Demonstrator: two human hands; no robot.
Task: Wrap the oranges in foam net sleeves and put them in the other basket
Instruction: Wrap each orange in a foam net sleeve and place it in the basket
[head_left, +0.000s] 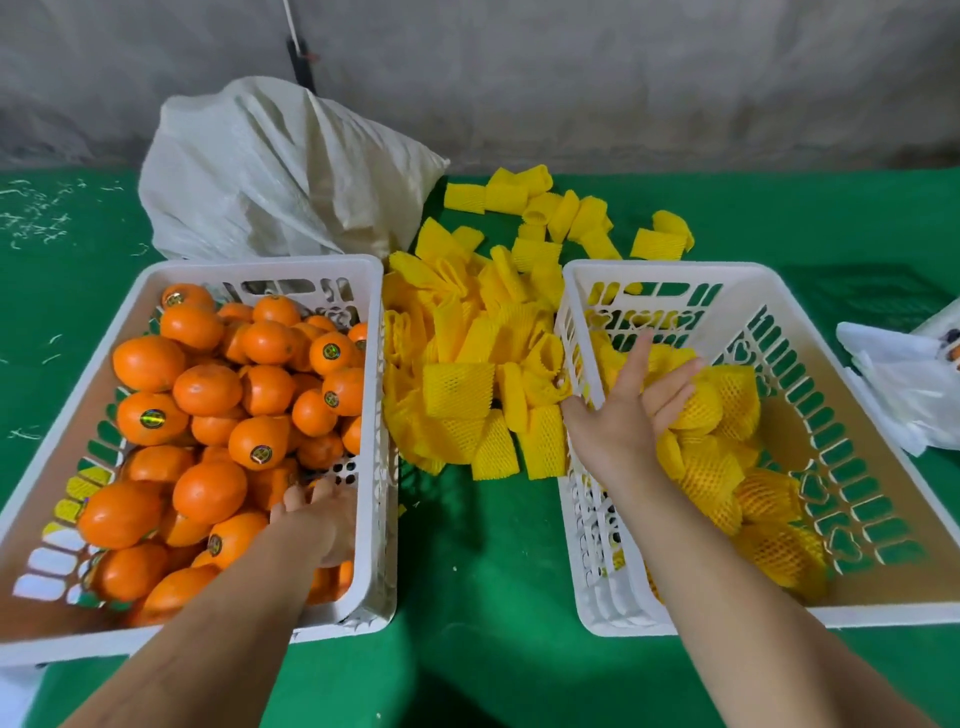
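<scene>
Head view: my left hand reaches down into the white slotted plastic basket on my left, among the loose bare oranges that fill it. Its fingers point downward toward the fruit near the basket's right wall, but I cannot tell whether they have closed on one. My right hand hangs over the second white slotted plastic basket on my right, fingers spread and straight, holding nothing. Just past its fingertips lie the oranges already wrapped in yellow foam net sleeves, heaped along the basket's left side. Between the two baskets, on the green cloth table cover, sits a pile of empty yellow foam net sleeves. A crumpled white woven sack stands behind the left basket.
</scene>
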